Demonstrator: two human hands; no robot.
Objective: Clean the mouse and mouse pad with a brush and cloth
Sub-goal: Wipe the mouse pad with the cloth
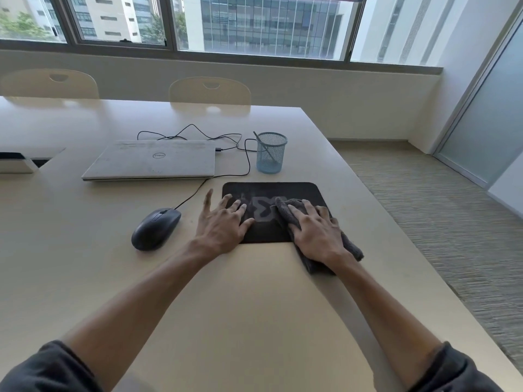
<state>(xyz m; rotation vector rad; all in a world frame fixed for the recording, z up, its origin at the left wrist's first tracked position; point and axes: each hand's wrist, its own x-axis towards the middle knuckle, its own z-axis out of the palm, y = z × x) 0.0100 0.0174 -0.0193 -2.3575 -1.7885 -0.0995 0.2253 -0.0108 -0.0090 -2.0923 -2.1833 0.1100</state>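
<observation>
A black mouse pad [271, 190] with a grey logo lies flat on the beige table [249, 292]. My left hand [223, 222] rests open with spread fingers on the pad's left edge. My right hand [317, 230] presses flat on a dark grey cloth [285, 207] that covers the pad's right near corner and trails off toward me. The black wired mouse [155, 229] sits on the table left of the pad, apart from both hands. A thin brush handle [261, 144] sticks out of the blue mesh cup [271, 157] behind the pad.
A shut silver laptop [152, 161] lies behind the mouse, with a black cable [246, 162] looping past the cup. The table's right edge runs close beside the pad. Two chair backs [209, 90] stand at the far side. A cable box opening [31, 162] is at left.
</observation>
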